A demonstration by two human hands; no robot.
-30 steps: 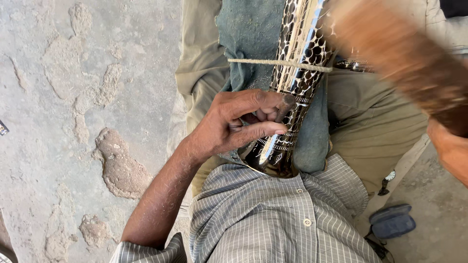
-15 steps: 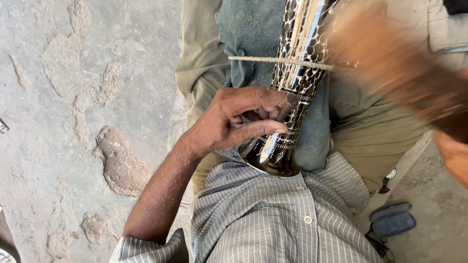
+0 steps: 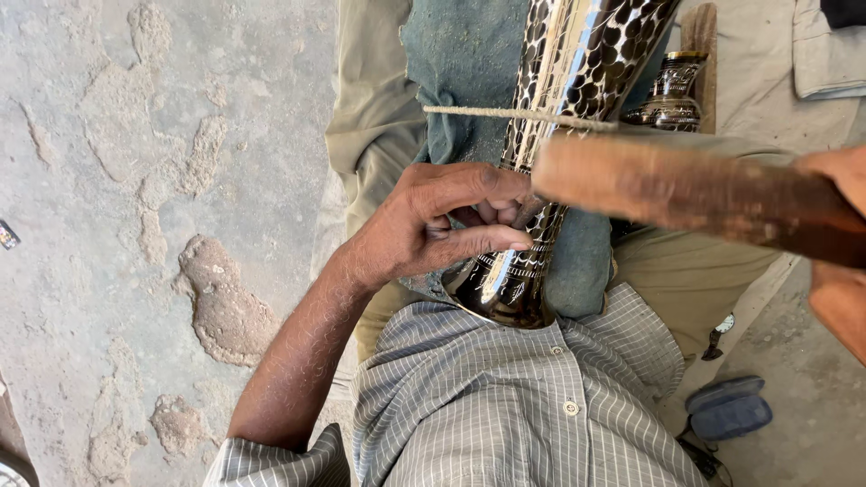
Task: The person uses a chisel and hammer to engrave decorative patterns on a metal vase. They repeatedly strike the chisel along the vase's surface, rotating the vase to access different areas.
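Across the lap, the patterned metal vase (image 3: 550,162) lies unmoved, left hand (image 3: 433,225) still pinching its narrow neck. At right, the right hand (image 3: 839,243) has swung its wooden mallet (image 3: 686,189) lower, nearly onto the vase.

Bright, even daylight fills the scene, soft enough that shadows stay faint. The cracked floor (image 3: 162,180) at the left is pale and nearly washed out. The polished metal vase (image 3: 577,108) throws hard white streaks of glare along its length (the strongest highlights in view). The wooden handle (image 3: 686,185) crossing it is smeared with motion blur, its edges soft, and the right hand (image 3: 843,243) at the frame's edge is blurred too. The left hand (image 3: 433,225) and striped shirt (image 3: 505,397) are in sharp focus.
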